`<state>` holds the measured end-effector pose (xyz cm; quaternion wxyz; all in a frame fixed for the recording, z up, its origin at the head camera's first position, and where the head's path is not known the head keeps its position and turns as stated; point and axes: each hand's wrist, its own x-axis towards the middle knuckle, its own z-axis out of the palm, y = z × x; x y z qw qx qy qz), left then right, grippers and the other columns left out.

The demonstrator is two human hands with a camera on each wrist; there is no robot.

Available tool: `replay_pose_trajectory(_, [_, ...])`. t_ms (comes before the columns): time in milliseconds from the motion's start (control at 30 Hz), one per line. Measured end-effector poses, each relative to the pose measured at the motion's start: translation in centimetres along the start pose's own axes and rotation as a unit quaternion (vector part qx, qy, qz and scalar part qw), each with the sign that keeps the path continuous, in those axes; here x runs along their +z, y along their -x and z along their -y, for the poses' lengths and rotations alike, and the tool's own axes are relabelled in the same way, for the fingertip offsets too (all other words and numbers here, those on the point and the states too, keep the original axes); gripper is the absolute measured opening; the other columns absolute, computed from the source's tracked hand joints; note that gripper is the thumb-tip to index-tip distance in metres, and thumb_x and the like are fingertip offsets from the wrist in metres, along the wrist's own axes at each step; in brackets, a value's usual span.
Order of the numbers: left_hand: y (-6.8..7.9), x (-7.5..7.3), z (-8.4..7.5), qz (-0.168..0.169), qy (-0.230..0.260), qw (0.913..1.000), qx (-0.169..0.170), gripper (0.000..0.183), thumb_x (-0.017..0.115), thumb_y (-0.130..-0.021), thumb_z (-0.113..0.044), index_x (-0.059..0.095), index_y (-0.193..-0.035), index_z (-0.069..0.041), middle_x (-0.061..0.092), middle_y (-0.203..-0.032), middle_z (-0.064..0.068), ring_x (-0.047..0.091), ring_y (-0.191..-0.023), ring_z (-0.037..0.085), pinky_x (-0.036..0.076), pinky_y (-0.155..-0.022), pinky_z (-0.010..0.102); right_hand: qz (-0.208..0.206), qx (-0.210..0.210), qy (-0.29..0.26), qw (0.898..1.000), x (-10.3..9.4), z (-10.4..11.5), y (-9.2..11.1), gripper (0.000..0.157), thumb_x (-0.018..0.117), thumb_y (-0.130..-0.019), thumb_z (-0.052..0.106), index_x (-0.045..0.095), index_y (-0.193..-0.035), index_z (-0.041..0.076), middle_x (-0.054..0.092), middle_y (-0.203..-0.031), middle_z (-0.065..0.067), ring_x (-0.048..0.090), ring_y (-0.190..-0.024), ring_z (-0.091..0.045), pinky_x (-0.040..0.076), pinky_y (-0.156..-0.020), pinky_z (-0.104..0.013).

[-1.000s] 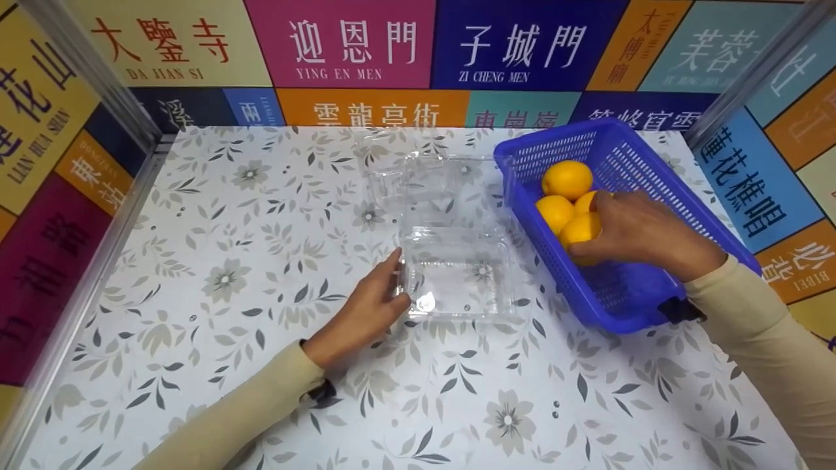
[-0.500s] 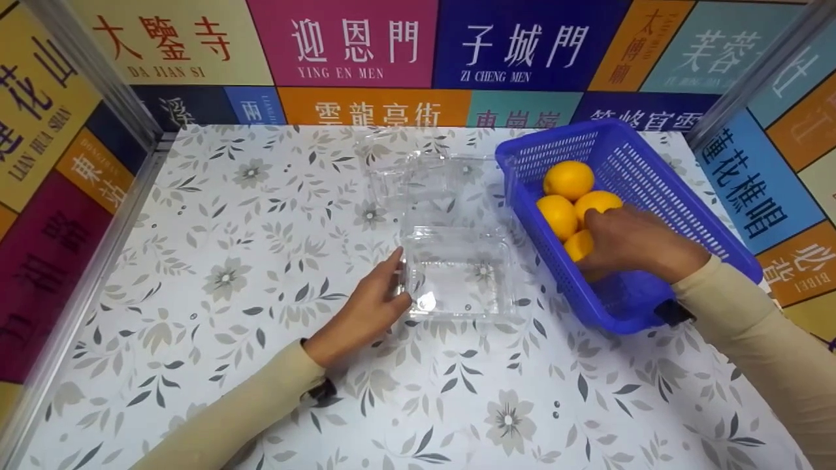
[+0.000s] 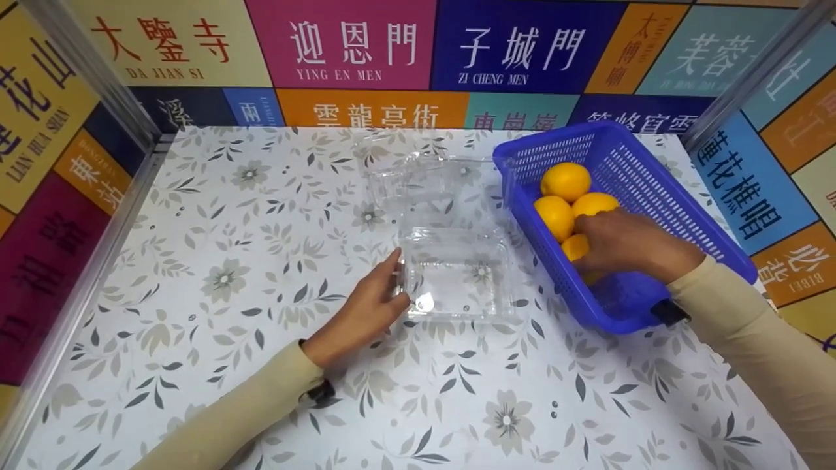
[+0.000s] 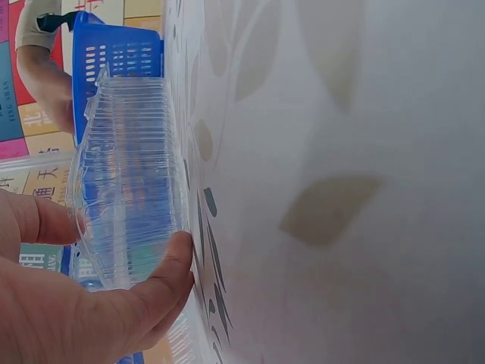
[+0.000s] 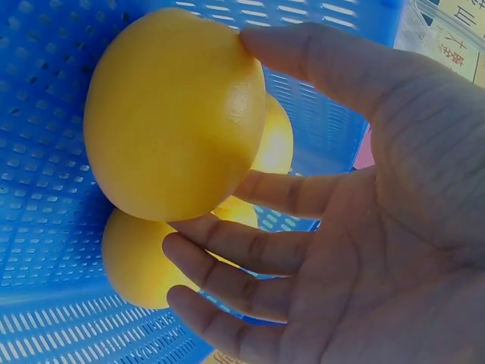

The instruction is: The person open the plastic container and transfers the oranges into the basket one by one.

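Observation:
My left hand (image 3: 359, 313) holds the left end of a clear plastic clamshell box (image 3: 457, 287). In the left wrist view, one digit lies at the box's rim and other fingers (image 4: 170, 265) reach its base, down at the tabletop. Inside a blue plastic basket (image 3: 575, 287), my right hand (image 3: 620, 241) has its thumb and fingers around an orange (image 5: 174, 114), mostly hidden by the hand from above. Other oranges lie against each other beyond it, among them a far orange (image 3: 566, 181) and a left one (image 3: 554, 219).
The clamshell's raised lid (image 3: 457, 189) stands behind its base, overlapping more clear plastic (image 3: 385, 176) at the back. A floral-patterned cover (image 3: 228, 365) spreads over the table. Panels with printed characters (image 3: 353, 46) wall in the back and sides.
My right hand has shifted slightly left and sunk deeper around the nearest orange, covering more of it and uncovering the orange behind. My left hand and the box stay in place.

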<state>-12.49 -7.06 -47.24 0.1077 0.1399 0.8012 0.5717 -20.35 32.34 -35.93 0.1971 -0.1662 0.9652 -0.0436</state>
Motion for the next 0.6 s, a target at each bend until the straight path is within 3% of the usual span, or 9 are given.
replay_pose_trajectory(100, [-0.1,0.1,0.1,-0.001,0.001,1.0000,0.004,0.085,0.060,-0.098,-0.004,0.019,-0.171,0.009,0.055,-0.158,0.028,0.058,-0.143,0.043,0.049,-0.120,0.051,-0.021,-0.004,-0.011,1.000,-0.1,-0.1,-0.3,0.045,0.081,-0.093,0.041,0.070,-0.112,0.002,0.064,-0.093,-0.010,0.058,-0.087,-0.031,0.047,-0.069,-0.043])
replay_pose_trajectory(233, [-0.2,0.1,0.0,0.003,0.002,1.0000,0.003,0.082,0.058,-0.102,-0.005,0.018,-0.171,0.009,0.055,-0.156,0.027,0.058,-0.143,0.042,0.049,-0.119,0.052,-0.044,0.014,-0.039,0.998,-0.5,0.1,-0.4,0.054,0.073,-0.102,0.040,0.067,-0.128,-0.006,0.062,-0.094,-0.014,0.057,-0.083,-0.031,0.047,-0.065,-0.040])
replay_pose_trajectory(400, [-0.1,-0.1,0.0,0.003,0.005,1.0000,0.001,0.076,0.054,-0.108,-0.008,0.017,-0.172,0.008,0.053,-0.157,0.028,0.059,-0.141,0.042,0.051,-0.116,0.053,-0.061,0.035,-0.075,0.995,-0.8,0.5,-0.1,0.059,0.067,-0.107,0.045,0.064,-0.137,-0.005,0.057,-0.087,-0.012,0.056,-0.078,-0.030,0.041,-0.059,-0.038])
replay_pose_trajectory(600, [0.0,-0.5,-0.2,-0.025,-0.019,0.9995,0.004,0.071,0.054,-0.111,-0.013,0.023,-0.172,0.007,0.053,-0.156,0.028,0.058,-0.141,0.043,0.049,-0.118,0.055,-0.076,0.033,-0.095,0.992,-0.7,0.9,-0.1,0.067,0.065,-0.108,0.050,0.061,-0.144,-0.007,0.067,-0.106,-0.019,0.061,-0.095,-0.037,0.053,-0.073,-0.047])
